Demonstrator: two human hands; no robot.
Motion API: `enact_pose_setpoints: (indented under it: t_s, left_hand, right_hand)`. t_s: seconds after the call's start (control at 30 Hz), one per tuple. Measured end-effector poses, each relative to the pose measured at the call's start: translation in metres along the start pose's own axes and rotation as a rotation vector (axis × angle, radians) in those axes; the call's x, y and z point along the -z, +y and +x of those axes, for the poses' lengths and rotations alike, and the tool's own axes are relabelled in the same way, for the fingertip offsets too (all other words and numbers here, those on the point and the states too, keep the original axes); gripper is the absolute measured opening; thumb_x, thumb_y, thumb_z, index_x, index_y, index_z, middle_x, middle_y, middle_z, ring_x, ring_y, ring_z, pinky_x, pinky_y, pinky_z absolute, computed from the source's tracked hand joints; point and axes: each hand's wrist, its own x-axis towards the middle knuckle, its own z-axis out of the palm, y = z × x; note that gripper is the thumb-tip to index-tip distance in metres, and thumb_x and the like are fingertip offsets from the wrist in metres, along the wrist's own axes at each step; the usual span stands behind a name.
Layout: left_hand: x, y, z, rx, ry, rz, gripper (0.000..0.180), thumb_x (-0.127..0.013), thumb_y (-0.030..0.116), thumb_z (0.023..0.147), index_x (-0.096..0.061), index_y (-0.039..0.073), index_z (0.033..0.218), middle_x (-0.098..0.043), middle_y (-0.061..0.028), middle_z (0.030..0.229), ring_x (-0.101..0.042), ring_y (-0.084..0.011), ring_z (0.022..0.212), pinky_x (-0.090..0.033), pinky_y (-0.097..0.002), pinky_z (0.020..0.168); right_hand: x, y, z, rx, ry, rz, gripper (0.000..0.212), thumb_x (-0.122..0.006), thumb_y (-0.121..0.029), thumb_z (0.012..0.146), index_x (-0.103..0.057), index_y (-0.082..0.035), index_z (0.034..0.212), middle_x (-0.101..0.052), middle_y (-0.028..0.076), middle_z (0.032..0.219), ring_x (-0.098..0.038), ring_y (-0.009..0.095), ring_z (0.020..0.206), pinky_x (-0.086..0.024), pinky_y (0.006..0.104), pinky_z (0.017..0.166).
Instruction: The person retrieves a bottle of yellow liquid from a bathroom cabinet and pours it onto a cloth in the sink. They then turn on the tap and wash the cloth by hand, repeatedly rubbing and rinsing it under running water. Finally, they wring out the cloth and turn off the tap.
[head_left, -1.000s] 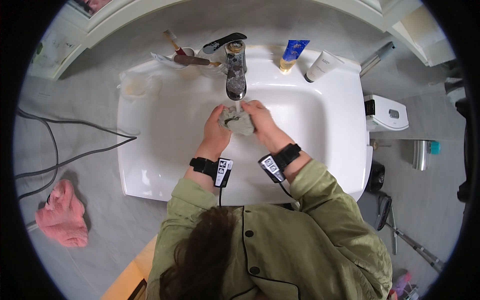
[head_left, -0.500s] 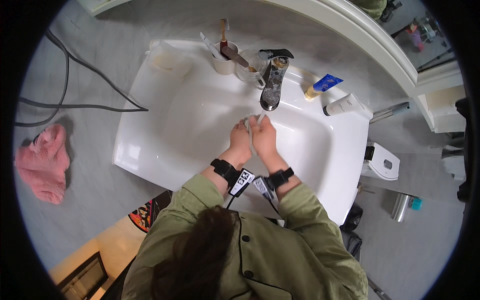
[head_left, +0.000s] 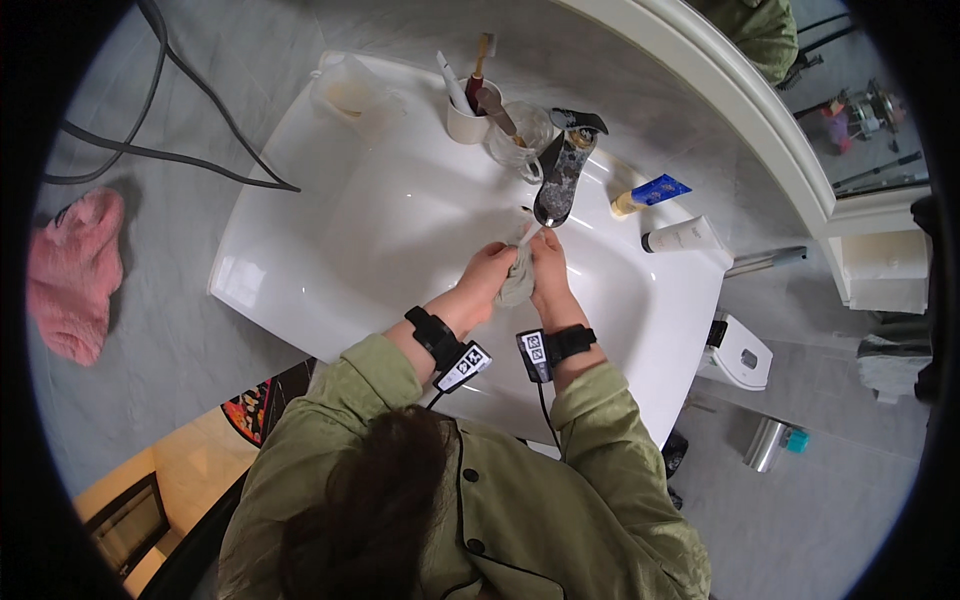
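Observation:
Over the white sink basin (head_left: 370,215), my left hand (head_left: 487,274) and my right hand (head_left: 549,266) grip a pale grey-green cloth (head_left: 517,284) between them. The cloth looks wet and bunched, and part of it hangs below the fingers. Just above, the tap (head_left: 567,178) points its spout at my hands, and a thin stream of water (head_left: 530,234) runs down onto the cloth. The fingers of both hands are closed, their tips mostly hidden by the cloth and the hands themselves.
Behind the basin stand a cup (head_left: 467,125) with toothbrushes and a glass mug (head_left: 521,135). A blue-and-yellow tube (head_left: 650,194) and a white tube (head_left: 684,236) rest on the right rim. Grey cable (head_left: 200,165) and pink cloth (head_left: 78,270) lie at left.
My hands have moved slightly apart, and more of the cloth shows between them, hanging lower. The whole view has shifted and turned a little.

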Motion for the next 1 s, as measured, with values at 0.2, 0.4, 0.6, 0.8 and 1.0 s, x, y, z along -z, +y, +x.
enact_pose_setpoints:
  t_s: [0.2, 0.4, 0.6, 0.8, 1.0]
  left_hand:
    - [0.022, 0.03, -0.01, 0.294, -0.354, -0.358, 0.045, -0.047, 0.048, 0.09, -0.048, 0.016, 0.122, -0.054, -0.0027, 0.118, -0.05, -0.0238, 0.11, -0.04, -0.0493, 0.091]
    - [0.0, 0.033, -0.013, 0.153, -0.407, -0.54, 0.038, -0.045, 0.04, 0.093, -0.049, 0.014, 0.12, -0.055, -0.0046, 0.12, -0.051, -0.0255, 0.113, -0.04, -0.0509, 0.093]
    - [-0.002, 0.035, -0.01, -0.021, -0.205, -0.341, 0.027, -0.05, 0.011, 0.086, -0.05, 0.009, 0.113, -0.057, -0.0066, 0.111, -0.056, -0.0222, 0.105, -0.045, -0.0417, 0.088]
    - [0.004, 0.047, -0.024, -0.198, -0.053, -0.328, 0.032, -0.05, -0.003, 0.076, -0.052, 0.003, 0.108, -0.06, -0.0091, 0.099, -0.061, -0.022, 0.089, -0.05, -0.0342, 0.078]
    - [0.027, 0.071, -0.04, -0.37, -0.069, -0.254, 0.023, -0.056, 0.002, 0.076, -0.056, 0.002, 0.099, -0.059, -0.0073, 0.096, -0.059, -0.0204, 0.086, -0.047, -0.0314, 0.078]
  right_hand:
    - [-0.013, -0.024, -0.034, 0.044, -0.188, 0.195, 0.017, -0.05, -0.015, 0.09, -0.055, -0.005, 0.103, -0.059, 0.003, 0.091, -0.056, 0.014, 0.086, -0.044, 0.0269, 0.08]
    - [-0.01, -0.063, -0.051, 0.441, -0.07, -0.775, 0.026, -0.054, -0.002, 0.081, -0.059, -0.002, 0.106, -0.062, 0.008, 0.098, -0.056, 0.016, 0.09, -0.042, 0.0266, 0.084]
    - [-0.036, -0.139, -0.076, 1.192, 0.054, -0.87, 0.044, -0.055, -0.006, 0.08, -0.052, -0.009, 0.124, -0.045, 0.013, 0.135, -0.038, 0.033, 0.127, -0.029, 0.0428, 0.104]
    - [-0.07, -0.144, -0.072, 1.124, -0.049, -1.411, 0.043, -0.055, -0.023, 0.086, -0.051, -0.011, 0.127, -0.038, 0.012, 0.141, -0.019, 0.043, 0.134, -0.015, 0.0587, 0.106]
    - [-0.057, -0.076, -0.102, 1.136, -0.147, -0.705, 0.034, -0.057, -0.009, 0.082, -0.053, -0.006, 0.116, -0.048, 0.012, 0.127, -0.045, 0.03, 0.117, -0.041, 0.0401, 0.095]
